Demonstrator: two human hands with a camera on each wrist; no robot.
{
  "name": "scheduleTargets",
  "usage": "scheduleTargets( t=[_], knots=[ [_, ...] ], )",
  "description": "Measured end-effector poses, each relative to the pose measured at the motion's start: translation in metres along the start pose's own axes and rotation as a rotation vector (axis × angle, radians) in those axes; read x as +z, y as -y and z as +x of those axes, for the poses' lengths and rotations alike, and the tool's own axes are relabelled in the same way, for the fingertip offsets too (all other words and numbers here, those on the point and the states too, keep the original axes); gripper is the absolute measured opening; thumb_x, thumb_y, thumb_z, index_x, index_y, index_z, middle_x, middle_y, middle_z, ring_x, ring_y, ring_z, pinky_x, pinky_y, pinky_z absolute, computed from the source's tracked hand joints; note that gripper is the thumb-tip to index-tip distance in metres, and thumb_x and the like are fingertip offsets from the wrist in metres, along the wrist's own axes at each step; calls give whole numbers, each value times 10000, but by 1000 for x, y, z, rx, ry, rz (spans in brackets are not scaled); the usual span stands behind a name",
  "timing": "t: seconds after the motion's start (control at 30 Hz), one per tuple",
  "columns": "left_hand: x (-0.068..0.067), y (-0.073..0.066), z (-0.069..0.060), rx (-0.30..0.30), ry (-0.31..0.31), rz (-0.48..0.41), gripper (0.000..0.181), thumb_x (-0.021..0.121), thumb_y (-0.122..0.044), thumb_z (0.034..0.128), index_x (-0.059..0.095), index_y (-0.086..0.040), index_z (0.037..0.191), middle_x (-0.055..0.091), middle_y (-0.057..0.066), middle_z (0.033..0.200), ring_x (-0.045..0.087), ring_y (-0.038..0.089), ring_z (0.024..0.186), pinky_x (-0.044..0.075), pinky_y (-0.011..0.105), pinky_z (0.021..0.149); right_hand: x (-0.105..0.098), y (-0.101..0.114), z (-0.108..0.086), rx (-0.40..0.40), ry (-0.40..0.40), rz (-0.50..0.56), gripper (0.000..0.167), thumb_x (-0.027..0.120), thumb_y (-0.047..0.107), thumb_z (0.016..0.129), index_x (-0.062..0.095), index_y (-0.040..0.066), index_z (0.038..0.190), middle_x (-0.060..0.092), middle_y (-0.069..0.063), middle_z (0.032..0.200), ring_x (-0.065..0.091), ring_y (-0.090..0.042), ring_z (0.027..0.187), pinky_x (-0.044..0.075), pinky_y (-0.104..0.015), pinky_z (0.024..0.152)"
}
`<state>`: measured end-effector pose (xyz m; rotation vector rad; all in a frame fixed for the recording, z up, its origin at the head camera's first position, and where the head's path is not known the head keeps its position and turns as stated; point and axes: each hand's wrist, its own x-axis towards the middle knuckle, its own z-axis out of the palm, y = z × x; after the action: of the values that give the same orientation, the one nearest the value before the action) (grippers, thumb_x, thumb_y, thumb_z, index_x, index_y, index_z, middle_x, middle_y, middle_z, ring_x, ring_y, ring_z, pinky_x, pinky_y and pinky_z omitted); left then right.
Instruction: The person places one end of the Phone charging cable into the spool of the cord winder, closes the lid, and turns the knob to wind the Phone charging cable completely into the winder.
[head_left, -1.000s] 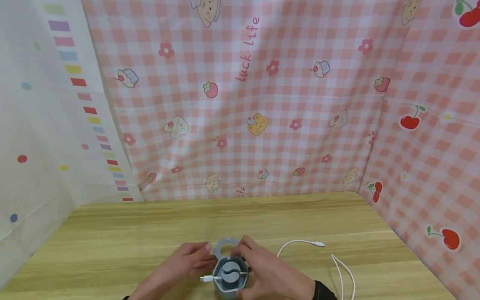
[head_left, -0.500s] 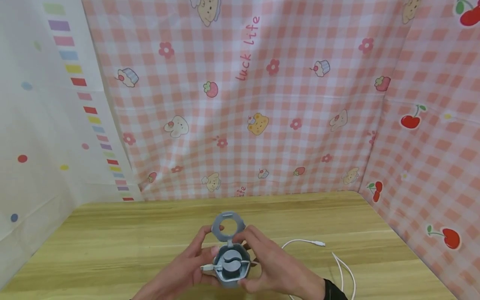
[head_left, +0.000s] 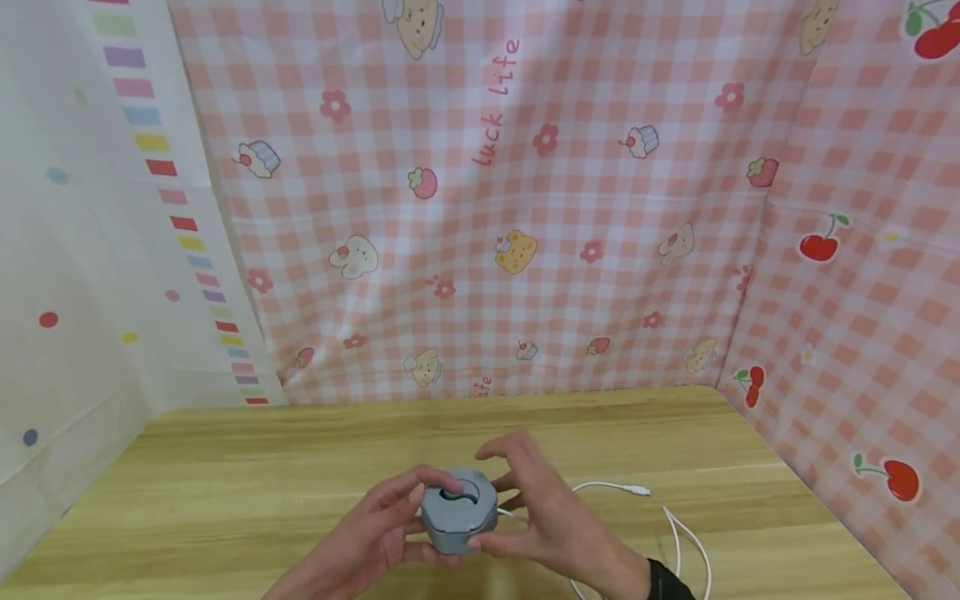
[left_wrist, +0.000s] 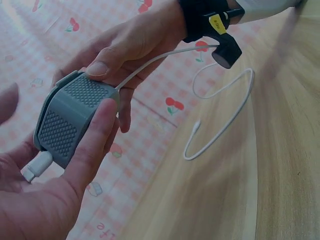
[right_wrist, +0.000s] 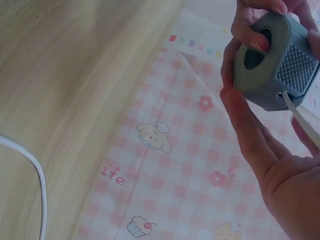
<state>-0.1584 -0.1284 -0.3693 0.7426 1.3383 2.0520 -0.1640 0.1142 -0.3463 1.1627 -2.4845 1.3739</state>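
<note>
One grey case (head_left: pixel 452 521) is held over the light wooden surface (head_left: pixel 285 458), between two hands. The left hand (head_left: pixel 382 525) has its fingers curled round it; the right hand (head_left: pixel 547 517) touches it with the thumb — whether its other, bent fingers grip, I cannot tell. To the right, a white cable (head_left: pixel 636 490) lies on the surface. A pink checked cloth (head_left: pixel 465 325) hangs behind — a dotted white cloth (head_left: pixel 97 267) at left.

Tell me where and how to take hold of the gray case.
Grip the case by its side walls, probably from near and far: their visible texture should resist slipping, while the cable exits on the right and the plug juts out left.
</note>
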Motion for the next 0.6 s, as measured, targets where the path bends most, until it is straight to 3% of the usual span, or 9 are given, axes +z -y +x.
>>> scheduleTargets(
  t=[0.3, 0.43, 0.6],
  knots=[
    [4, 0, 0, -22, -145, 115, 250, 468, -105, 1008, 563, -115, 1239, 451, 92, 1346, 591, 257, 1104, 547, 466, 866, 1, 2, -2, 15, 67, -71, 661, 720, 503, 794, 356, 348, 1324, 458, 115, 1278, 627, -147, 1062, 522, -239, 773],
    [6, 0, 0, -15, -161, 137, 252, 489, -95, 998, 563, -113, 1238, 463, 95, 1330, 609, 250, 1062, 553, 469, 847, 2, 3, -1, 20, 91, -55, 618, 697, 505, 816, 380, 324, 1315, 474, 118, 1249, 608, -122, 1022, 521, -227, 766],
    [10, 1, 1, -15, -169, 159, 293, 496, -89, 993, 522, -108, 1284, 496, 95, 1303, 625, 240, 1025, 566, 448, 820, 4, 4, -2, -40, 97, -47, 566, 679, 455, 852, 405, 275, 1313, 512, 100, 1179, 563, -48, 927, 526, -210, 732]
  ],
)
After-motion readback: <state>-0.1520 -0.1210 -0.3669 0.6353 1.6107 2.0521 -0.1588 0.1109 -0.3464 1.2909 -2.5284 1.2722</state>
